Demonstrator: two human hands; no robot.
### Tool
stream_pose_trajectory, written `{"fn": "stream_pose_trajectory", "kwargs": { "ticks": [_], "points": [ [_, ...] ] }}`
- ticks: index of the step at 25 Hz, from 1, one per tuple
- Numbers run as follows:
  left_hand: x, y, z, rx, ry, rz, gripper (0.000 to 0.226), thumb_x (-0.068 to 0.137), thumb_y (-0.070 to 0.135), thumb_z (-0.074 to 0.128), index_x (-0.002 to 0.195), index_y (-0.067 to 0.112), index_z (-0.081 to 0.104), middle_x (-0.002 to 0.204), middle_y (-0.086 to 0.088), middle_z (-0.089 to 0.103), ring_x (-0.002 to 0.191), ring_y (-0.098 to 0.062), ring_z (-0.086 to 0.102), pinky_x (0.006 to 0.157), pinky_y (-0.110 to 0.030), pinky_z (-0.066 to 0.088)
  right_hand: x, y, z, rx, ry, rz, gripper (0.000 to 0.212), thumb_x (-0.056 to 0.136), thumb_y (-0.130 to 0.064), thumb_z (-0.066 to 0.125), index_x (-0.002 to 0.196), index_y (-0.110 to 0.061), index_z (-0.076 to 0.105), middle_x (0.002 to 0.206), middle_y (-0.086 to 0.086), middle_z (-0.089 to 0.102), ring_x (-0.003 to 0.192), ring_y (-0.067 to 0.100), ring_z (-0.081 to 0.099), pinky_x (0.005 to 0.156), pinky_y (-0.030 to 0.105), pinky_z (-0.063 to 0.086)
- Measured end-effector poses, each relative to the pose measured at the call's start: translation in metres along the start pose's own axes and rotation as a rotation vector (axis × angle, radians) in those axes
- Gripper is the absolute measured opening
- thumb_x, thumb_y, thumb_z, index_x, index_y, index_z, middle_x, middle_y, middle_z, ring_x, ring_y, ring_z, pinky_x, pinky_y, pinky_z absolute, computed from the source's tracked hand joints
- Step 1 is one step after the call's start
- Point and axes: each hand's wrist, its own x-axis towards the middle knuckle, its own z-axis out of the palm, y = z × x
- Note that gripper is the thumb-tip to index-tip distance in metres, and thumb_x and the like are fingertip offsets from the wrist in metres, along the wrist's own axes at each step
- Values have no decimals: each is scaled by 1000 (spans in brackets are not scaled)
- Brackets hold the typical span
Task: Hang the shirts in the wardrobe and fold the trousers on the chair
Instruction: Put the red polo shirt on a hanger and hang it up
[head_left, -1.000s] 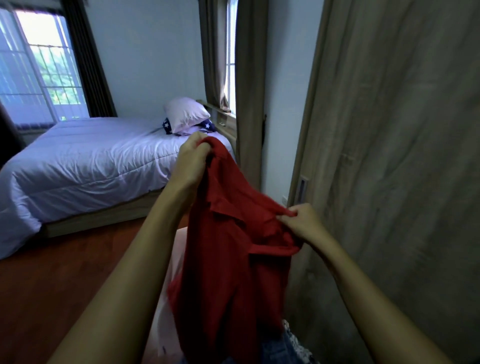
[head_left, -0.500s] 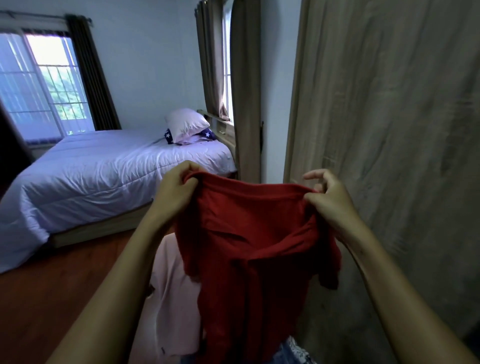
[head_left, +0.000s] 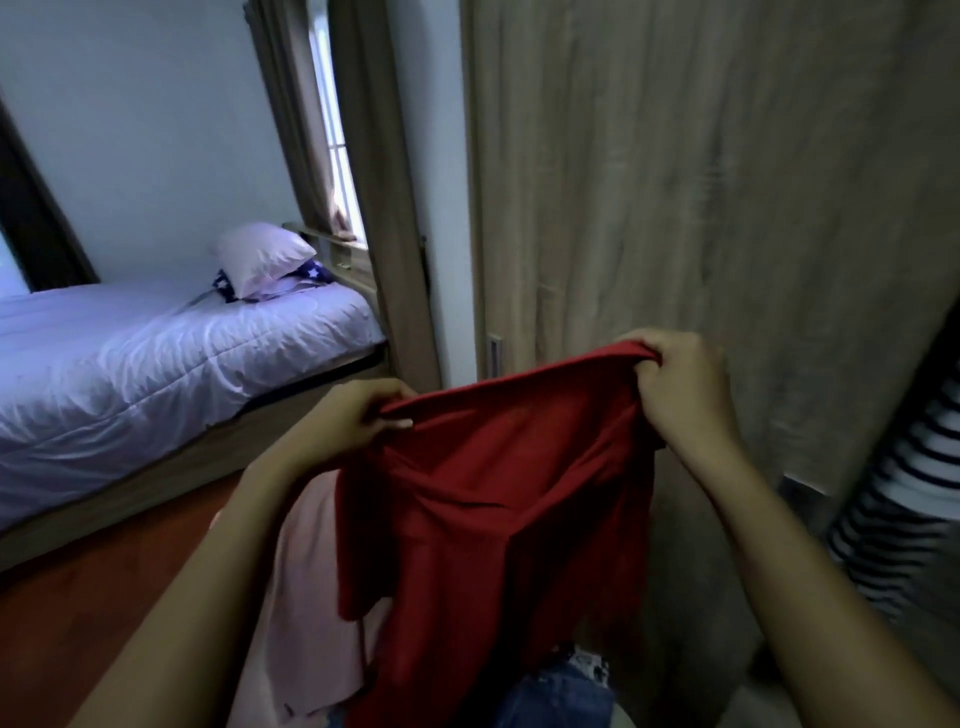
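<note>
Hanging in front of the person at chest height, the red shirt (head_left: 493, 509) is stretched by its top edge between both hands, and the rest of it drops in loose folds towards the bottom of the view. The left hand (head_left: 358, 421) pinches one end of that edge, its fingers (head_left: 387, 415) clamped on the cloth. The right hand (head_left: 680, 384) is held higher with a bunched handful of the other end gripped inside its curled fingers (head_left: 652, 353). This looks like the shirt-hanging step at its opening stage: the garment is being shaken out and squared up, and no hanger shows anywhere. A pink garment (head_left: 306, 597) lies just behind and below the shirt, and a blue denim piece (head_left: 561, 696), probably the trousers, sits under it. What they lie on is hidden. The wardrobe door (head_left: 675, 208) stands close behind the shirt, and past its right edge a striped garment (head_left: 914, 493) hangs, blurred. Well off to the left are the bed (head_left: 156, 364) with its pillow (head_left: 260, 254) and the wooden floor (head_left: 104, 597). The next move probably calls for finding the collar and shoulders, freeing one hand to fetch a hanger, and turning right towards the wardrobe's open side.
</note>
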Motion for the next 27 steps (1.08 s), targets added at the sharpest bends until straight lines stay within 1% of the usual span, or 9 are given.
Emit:
{"fn": "stream_pose_trajectory", "kwargs": {
  "ticks": [2,7,9,12,14,17,22,24,27],
  "points": [
    [1,21,2,-174,69,34,15,88,11,61,77,21,62,65,16,59,59,6,50,59,-11,38,-7,-4,-27,41,23,68,33,76,3,53,90,-17,75,83,0,72,84,17,66,73,23,48],
    [28,88,23,-342,495,90,32,93,30,54,66,13,55,56,3,48,57,3,40,58,-25,37,-41,-9,-98,82,21,187,22,78,0,62,87,-17,74,79,-1,69,76,10,61,70,24,45],
    [40,130,37,-417,552,131,37,94,28,55,58,19,48,51,7,43,52,7,40,54,-17,34,-56,-3,-123,9,33,241,20,82,-5,62,93,-17,73,82,-2,69,79,11,62,70,23,44],
    [55,193,56,-489,518,250,26,95,24,54,74,16,65,67,3,63,63,5,51,61,-19,38,-72,11,-167,-158,-57,314,23,88,-9,57,104,-19,69,91,-3,67,88,13,61,69,20,43],
    [65,223,68,-456,460,319,26,95,26,52,87,7,68,81,-10,69,75,-14,60,67,-27,38,-78,25,-193,-199,-109,357,25,89,-11,56,109,-20,68,100,-3,69,95,14,63,81,24,48],
    [80,262,83,-376,381,492,34,92,32,47,84,4,64,79,-15,68,76,-29,63,67,-34,38,-83,44,-239,-144,-118,411,23,89,-16,59,107,-27,68,108,-2,70,102,17,64,95,35,49],
    [114,315,98,-308,391,594,42,88,45,40,91,12,66,83,-13,71,79,-32,67,68,-39,49,-66,65,-299,-187,-129,468,28,89,-39,60,115,-29,56,89,0,61,76,11,59,60,24,45],
    [124,334,103,-290,413,603,41,87,44,41,93,12,66,84,-13,71,80,-33,67,67,-40,50,-52,76,-312,-265,-56,472,38,88,-48,56,119,-26,57,93,1,61,79,13,58,64,24,46],
    [137,362,111,-281,398,647,37,87,43,42,95,15,66,84,-9,71,81,-30,67,70,-40,51,-20,96,-331,-426,250,363,32,93,-34,54,113,-12,64,105,10,66,91,22,61,77,29,48]
  ]
}}
